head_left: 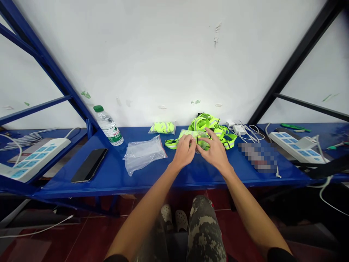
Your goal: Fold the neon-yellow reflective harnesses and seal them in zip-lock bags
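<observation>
My left hand (184, 150) and my right hand (214, 151) meet over a blue metal shelf (65, 185). Between them, both hands pinch a transparent plastic bag (189, 134) around a folded piece of neon yellow reflective fabric. Just behind my right hand lies a tangled heap of neon yellow reflective vests (208, 123) with black buckles. To the left, a sealed bag holding a folded neon vest (163, 127) rests against the wall. A flat stack of transparent plastic bags (143, 154) lies near my left hand.
A black smartphone (89, 165) and a water bottle (108, 126) stand left, beside a white power strip (34, 160). Right are white cables with a charger (239, 129), a pixelated object (257, 157), and another power strip (296, 147). Blue frame posts flank the white wall.
</observation>
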Demonstrator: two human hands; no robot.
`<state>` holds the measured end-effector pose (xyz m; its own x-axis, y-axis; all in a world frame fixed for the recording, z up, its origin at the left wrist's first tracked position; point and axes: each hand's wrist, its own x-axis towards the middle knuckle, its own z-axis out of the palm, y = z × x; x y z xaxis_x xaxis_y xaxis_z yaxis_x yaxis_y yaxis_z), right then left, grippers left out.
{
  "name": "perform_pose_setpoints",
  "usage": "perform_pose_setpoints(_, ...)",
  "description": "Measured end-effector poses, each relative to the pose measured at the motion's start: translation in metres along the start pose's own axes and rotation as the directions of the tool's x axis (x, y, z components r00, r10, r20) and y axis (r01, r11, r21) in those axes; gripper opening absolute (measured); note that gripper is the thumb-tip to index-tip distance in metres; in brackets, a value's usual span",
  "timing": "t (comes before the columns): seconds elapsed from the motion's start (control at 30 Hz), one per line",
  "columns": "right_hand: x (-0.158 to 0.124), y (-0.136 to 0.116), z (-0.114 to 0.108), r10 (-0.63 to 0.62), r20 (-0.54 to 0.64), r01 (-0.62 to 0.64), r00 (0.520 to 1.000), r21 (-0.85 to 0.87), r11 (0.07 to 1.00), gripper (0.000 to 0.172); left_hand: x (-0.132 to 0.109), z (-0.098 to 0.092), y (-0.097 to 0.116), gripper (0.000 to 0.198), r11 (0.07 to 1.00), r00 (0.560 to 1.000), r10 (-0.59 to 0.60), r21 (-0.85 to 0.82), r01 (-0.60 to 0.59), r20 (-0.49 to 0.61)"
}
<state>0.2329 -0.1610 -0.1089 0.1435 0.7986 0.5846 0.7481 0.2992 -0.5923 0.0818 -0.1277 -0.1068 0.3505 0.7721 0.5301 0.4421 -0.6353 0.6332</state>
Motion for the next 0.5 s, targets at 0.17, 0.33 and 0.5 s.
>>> perform_pose_setpoints(0.17, 0.011, 0.026, 0.016, 0.233, 0.164, -0.267, 0.959, 0.234, 0.935, 0.016, -0.007, 0.003, 0.001, 0.024, 0.992, 0.984, 0.124, -0.01, -0.123, 0.13)
perform_pose_setpoints(0.33, 0.014, 0.026, 0.002, 0.344, 0.086, -0.307, 0.935, 0.684, 0.662, 0.024, 0.013, -0.02, -0.008, 0.043, 0.946, 0.936, -0.318, -0.12, 0.302, -0.153)
perform_pose_setpoints(0.5, 0.014, 0.002, -0.02, 0.28, 0.12, -0.261, 0.952, 0.796, 0.546, 0.026, 0.02, -0.064, -0.028, 0.041, 0.823, 0.855, -0.501, -0.381, 0.422, -0.134)
